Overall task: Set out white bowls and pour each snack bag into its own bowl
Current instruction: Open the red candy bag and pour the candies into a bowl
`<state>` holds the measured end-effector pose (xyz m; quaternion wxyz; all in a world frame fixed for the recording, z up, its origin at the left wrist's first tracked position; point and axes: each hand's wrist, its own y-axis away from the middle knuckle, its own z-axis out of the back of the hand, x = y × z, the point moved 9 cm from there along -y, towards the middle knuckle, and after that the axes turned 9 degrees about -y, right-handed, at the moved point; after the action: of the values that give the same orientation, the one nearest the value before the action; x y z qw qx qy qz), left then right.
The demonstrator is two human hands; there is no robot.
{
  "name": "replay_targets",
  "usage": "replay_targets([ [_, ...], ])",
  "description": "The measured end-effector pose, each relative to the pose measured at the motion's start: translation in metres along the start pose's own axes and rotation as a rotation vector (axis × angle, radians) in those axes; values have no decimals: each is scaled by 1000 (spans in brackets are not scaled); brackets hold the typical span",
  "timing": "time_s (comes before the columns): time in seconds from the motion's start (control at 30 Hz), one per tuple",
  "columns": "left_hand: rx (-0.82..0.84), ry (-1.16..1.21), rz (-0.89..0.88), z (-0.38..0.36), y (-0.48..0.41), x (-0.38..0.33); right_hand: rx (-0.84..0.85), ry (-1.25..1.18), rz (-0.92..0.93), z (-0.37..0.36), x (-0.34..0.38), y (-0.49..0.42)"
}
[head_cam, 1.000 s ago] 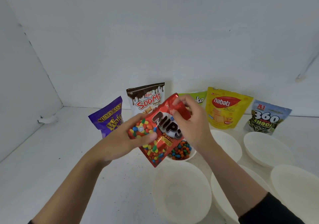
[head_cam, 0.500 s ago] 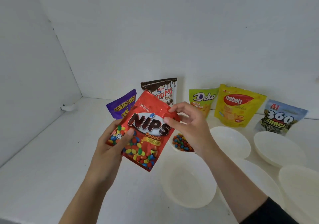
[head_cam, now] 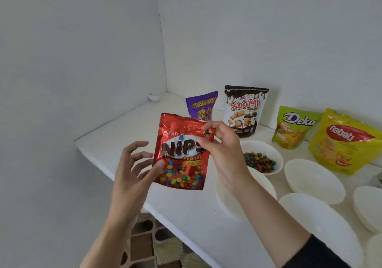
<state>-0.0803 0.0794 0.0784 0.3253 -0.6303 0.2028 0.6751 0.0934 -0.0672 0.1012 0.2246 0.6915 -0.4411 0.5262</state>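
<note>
A red Nips bag (head_cam: 179, 152) hangs upright above the white shelf's left end. My right hand (head_cam: 224, 154) pinches its top right corner. My left hand (head_cam: 134, 170) has its fingers spread, only the thumb touching the bag's lower left edge. Behind my right hand, a white bowl (head_cam: 278, 158) holds coloured candies (head_cam: 259, 162). Several white bowls with nothing in them sit around it, one (head_cam: 314, 174) to its right, one (head_cam: 318, 226) nearer me, and one (head_cam: 227, 197) partly hidden under my right forearm.
Against the back wall stand a purple wafer bag (head_cam: 201, 107), a Soomi bag (head_cam: 244, 110), a green Deka bag (head_cam: 293, 127) and a yellow Nabati bag (head_cam: 343, 143). The shelf (head_cam: 128, 131) ends at a left edge, with patterned floor (head_cam: 153, 245) below.
The view has swung left. The Nips bag has come upright and moved left of the candy bowl. My left hand has let go its grip and opened its fingers.
</note>
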Motion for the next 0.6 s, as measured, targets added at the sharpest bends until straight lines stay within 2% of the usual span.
replay_targets([
  [0.13, -71, -174, -4, 51, 46, 6, 148, 109, -20, -43, -27, 28],
  [0.27, -127, -297, 114, 98, 96, 28, 291, 169, -80, -89, -79, 67],
  [0.43, -229, -262, 371, 151, 155, 79, 408, 232, -229, -136, -162, 113],
  [0.6, -318, -207, 536, 185, 183, 152, 496, 309, -336, -164, -248, 147],
])
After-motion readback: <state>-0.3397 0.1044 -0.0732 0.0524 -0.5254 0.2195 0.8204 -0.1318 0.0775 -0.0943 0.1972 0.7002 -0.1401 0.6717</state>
